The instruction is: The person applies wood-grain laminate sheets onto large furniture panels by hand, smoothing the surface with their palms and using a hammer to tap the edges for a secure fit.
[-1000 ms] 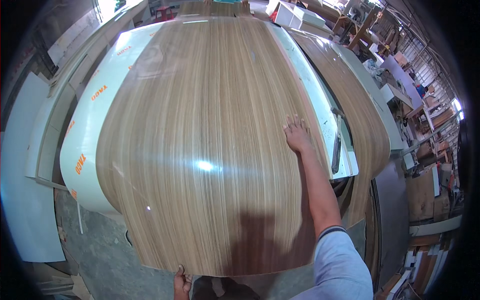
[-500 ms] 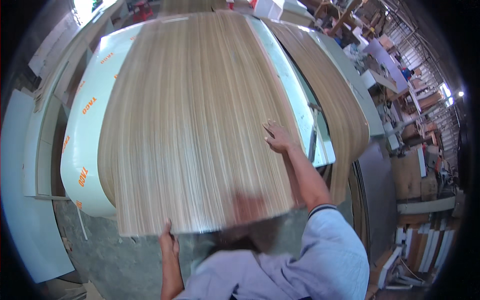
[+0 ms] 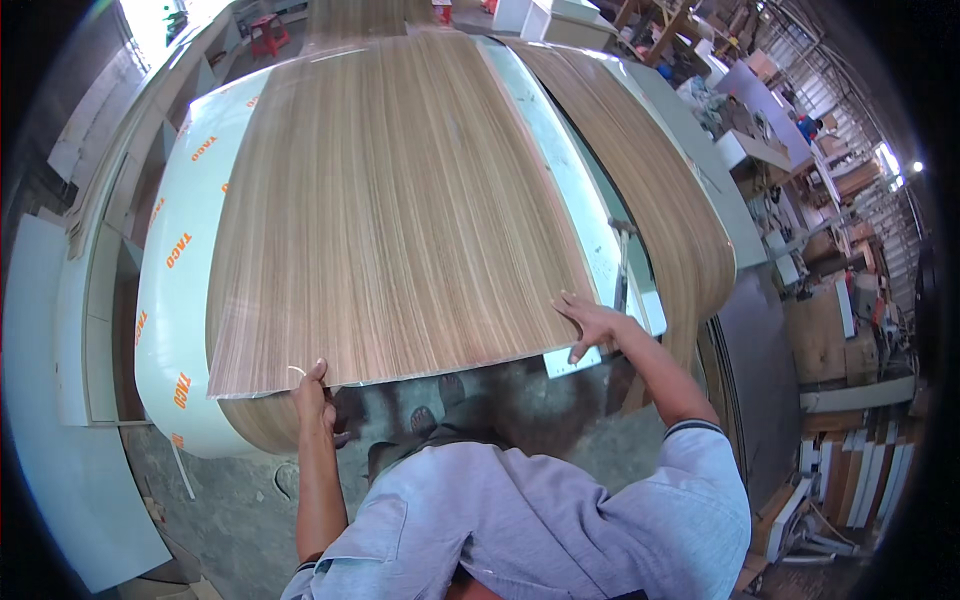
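A large brown wood-grain laminate sheet (image 3: 400,220) lies over the work surface in front of me. My left hand (image 3: 314,402) pinches its near edge left of the middle, thumb on top and the other fingers below the edge. Near the sheet's front right corner, my right hand (image 3: 592,324) rests with fingers spread and thumb apart. Just beyond that hand, a hammer (image 3: 622,262) lies on a pale board (image 3: 565,362), whose corner shows past the sheet. Under the sheet on the left is a white sheet (image 3: 180,300) with orange print, curving down at its near end.
Another wood-grain sheet (image 3: 650,170) droops over the right side. White cabinet frames (image 3: 105,320) and a pale panel (image 3: 70,420) stand at the left. A red stool (image 3: 268,36) is at the far left. Stacked boards (image 3: 860,475) fill the right. My feet show on the concrete floor (image 3: 240,505).
The sheet's near edge has moved away from me and its near right corner has shifted. My left hand has gone forward with it; my right hand has come nearer, to the sheet's corner.
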Tool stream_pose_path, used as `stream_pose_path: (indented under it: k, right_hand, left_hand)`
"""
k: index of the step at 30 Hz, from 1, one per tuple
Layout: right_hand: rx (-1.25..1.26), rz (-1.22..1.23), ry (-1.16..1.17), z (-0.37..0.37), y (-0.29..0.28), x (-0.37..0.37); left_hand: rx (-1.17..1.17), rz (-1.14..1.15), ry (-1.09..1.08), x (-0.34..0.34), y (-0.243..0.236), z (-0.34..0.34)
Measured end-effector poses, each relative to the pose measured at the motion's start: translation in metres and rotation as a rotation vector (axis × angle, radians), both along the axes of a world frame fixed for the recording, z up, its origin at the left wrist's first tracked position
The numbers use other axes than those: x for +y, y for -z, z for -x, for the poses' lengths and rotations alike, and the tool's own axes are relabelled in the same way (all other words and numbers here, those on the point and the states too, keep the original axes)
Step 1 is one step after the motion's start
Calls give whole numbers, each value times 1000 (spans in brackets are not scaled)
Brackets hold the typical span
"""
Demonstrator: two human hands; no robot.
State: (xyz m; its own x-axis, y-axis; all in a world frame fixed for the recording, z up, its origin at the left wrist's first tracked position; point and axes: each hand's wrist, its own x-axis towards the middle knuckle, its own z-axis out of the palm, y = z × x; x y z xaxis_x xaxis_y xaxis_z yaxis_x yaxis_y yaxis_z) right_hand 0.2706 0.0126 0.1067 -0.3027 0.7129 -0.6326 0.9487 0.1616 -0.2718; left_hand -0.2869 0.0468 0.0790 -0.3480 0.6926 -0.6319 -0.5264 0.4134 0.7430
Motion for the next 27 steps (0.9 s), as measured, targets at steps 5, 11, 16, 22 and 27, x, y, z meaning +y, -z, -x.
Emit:
stream_pose_path:
  k: [5, 11, 16, 22, 27]
  right_hand:
    - [-93, -215, 17, 4, 18, 42]
    - [-176, -313, 6, -3, 27, 118]
    - [-124, -329, -54, -17, 28, 191]
    - [-167, -402, -50, -26, 41, 279]
    - [-177, -457, -24, -43, 52, 344]
  left_hand:
    - [64, -23, 46, 60, 48, 16]
    - [159, 0, 118, 146, 45, -3]
    - [182, -59, 70, 217, 54, -12]
    - [156, -27, 186, 298, 50, -45]
    - [190, -6, 281, 358, 43, -84]
